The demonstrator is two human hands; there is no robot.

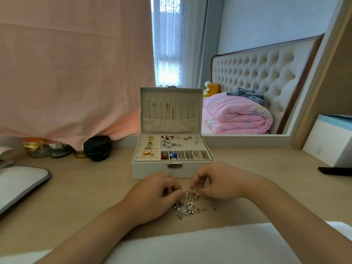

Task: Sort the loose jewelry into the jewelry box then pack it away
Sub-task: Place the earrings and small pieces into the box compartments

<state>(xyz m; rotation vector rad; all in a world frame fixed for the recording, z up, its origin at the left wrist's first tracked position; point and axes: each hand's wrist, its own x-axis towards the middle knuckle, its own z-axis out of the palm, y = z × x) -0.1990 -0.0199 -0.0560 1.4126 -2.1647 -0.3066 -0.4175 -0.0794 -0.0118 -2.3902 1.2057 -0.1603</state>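
From my feed I log: jewelry box [152, 169] white outside, beige lining. Loose jewelry [187, 205] mostly silver, some gold. Desk [85, 180] pale wood grain. Drape [76, 63] plain peach-pink. Quilt [236, 115] pink, faint pastel floral print. Jar [98, 148] black. Headboard [257, 73] cream, diamond-tufted. Carton [331, 138] white, teal band.

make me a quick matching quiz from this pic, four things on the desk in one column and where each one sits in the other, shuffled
1 jewelry box
2 loose jewelry
3 black jar
4 dark flat object

A far right edge of the desk
B nearest the person, in front of the box
C middle of the desk, lid up
D left of the box, by the pink cloth

Pairs: 1-C, 2-B, 3-D, 4-A
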